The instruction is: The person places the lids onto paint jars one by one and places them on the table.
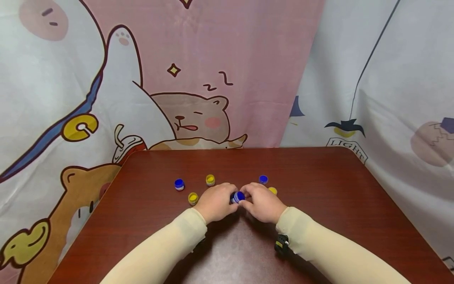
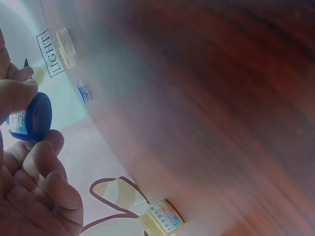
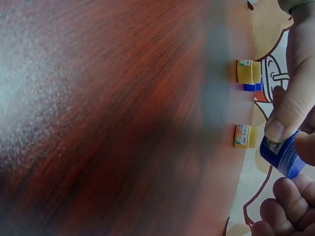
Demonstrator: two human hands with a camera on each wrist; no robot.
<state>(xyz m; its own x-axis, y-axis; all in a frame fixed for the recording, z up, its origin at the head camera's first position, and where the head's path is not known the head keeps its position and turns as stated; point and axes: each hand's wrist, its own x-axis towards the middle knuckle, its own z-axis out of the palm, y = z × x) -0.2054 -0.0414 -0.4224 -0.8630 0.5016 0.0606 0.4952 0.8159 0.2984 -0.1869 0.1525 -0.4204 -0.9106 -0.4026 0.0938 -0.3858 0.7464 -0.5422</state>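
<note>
Nearest are two pale sleeves (image 1: 159,248), and a small black box (image 1: 281,243) sits by the right wrist. Past the sleeves, two hands meet over the middle of the brown worktop (image 1: 234,252). The left hand (image 1: 215,202) pinches a little blue pot (image 3: 278,152) between thumb and fingers. The right hand (image 1: 264,203) pinches the top end of the same pot, which is held up off the worktop and tipped to the right.

Just left of the left hand stands a yellow pot (image 1: 193,198). A small round yellow thing (image 1: 272,191) lies just past the right hand, partly hidden. Farther off, a second blue pot (image 1: 179,184) stands to the left, another yellow pot (image 1: 210,180) stands to its right, and a flat blue thing (image 1: 263,179) lies on the right side. At the far back hangs a cloth (image 1: 269,75) with cartoon animals.
</note>
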